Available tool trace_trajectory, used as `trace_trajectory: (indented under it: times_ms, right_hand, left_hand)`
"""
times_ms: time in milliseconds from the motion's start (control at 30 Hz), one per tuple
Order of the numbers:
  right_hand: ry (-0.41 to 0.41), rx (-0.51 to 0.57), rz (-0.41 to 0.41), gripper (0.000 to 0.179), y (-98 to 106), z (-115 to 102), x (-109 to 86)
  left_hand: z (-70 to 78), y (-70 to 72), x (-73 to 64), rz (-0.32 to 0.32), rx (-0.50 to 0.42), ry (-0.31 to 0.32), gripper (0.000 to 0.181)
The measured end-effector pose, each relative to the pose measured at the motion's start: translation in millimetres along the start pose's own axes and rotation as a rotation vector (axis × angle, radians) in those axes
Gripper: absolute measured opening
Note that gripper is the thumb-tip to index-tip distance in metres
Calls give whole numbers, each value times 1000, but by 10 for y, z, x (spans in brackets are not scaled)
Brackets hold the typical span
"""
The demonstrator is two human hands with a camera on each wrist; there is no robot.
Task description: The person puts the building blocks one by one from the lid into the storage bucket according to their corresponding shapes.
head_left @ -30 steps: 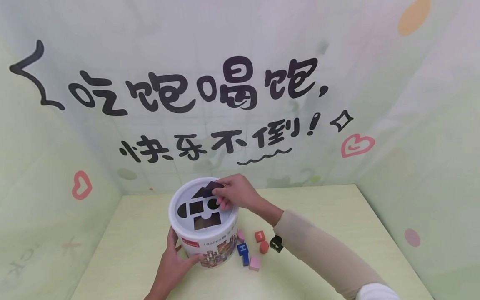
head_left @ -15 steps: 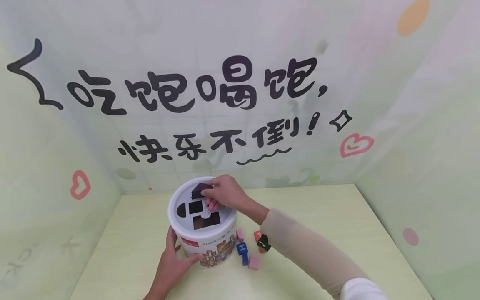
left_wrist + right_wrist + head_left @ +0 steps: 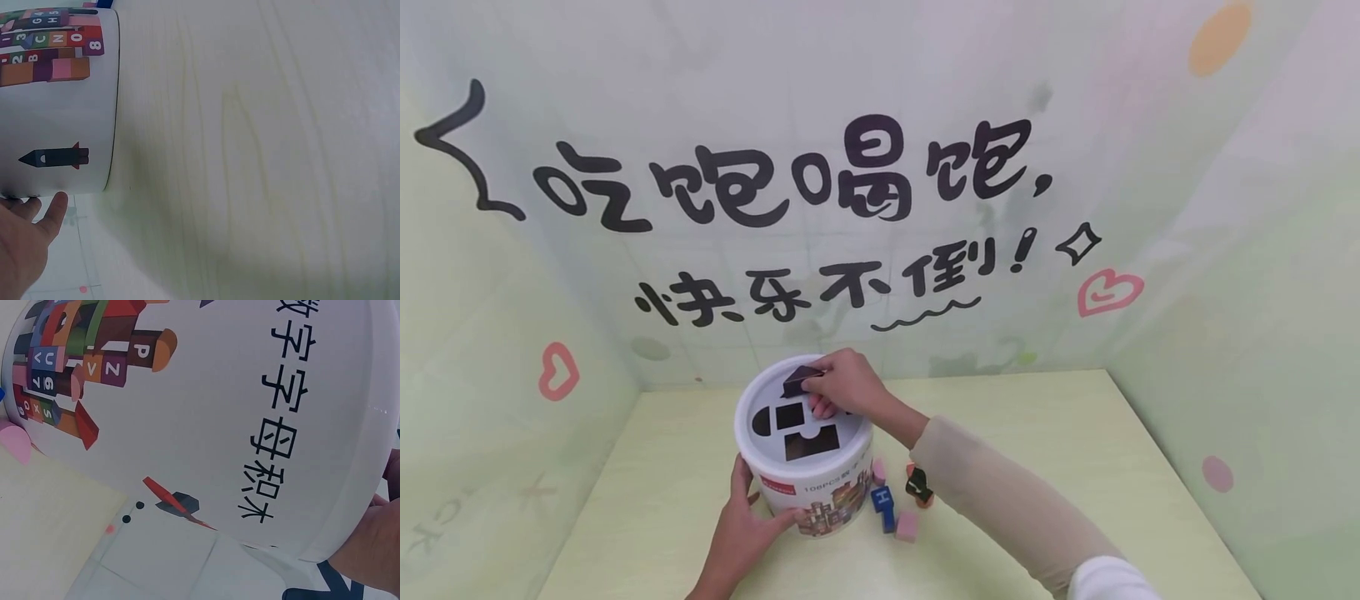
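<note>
A white printed bucket [image 3: 811,492] stands on the table, its lid cut with square, half-round and notched openings. Its left side is held by my left hand [image 3: 741,533], thumb on the printed front; in the left wrist view the fingertips of that left hand [image 3: 28,240] lie along the bucket wall [image 3: 59,119]. My right hand [image 3: 853,385] pinches a dark triangular block [image 3: 800,382] at the triangular opening at the lid's back. That hand covers most of the round opening. In the right wrist view the bucket [image 3: 200,425] hides most of the right hand [image 3: 372,540].
Loose blocks lie right of the bucket: a blue one marked H [image 3: 882,497], a pink cube [image 3: 906,527], a black one [image 3: 917,483] and several others, partly under the right sleeve [image 3: 1000,500]. A wall with black lettering [image 3: 880,179] closes the table's back.
My right hand has moved left across the lid, carrying the triangular block onto the triangular opening; in the last half second it has barely moved. My left hand keeps its place on the bucket.
</note>
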State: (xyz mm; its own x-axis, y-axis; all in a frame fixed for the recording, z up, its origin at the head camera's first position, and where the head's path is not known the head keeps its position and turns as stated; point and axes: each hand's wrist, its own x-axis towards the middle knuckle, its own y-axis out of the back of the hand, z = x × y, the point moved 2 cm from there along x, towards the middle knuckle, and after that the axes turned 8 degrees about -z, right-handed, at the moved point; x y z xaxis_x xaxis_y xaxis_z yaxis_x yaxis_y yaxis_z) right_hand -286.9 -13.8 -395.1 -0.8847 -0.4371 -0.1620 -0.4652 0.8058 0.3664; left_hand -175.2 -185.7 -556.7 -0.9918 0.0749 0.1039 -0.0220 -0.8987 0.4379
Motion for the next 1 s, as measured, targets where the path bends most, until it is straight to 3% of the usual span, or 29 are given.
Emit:
trace_trajectory:
  times_ms: [333,567,767,1000]
  right_hand:
    - [3,-48,47,30,-11,8,-5]
    - [6,14,42,29,13,12,-12]
    - [32,108,23,29,129,36,-77]
    - [62,109,31,28,322,124,-172]
  left_hand:
    - [6,11,-2,-7,17,15,120]
    - [12,1,1,-3,6,13,120]
    - [26,-22,-4,0,13,19,120]
    - [27,-17,7,7,22,2,120]
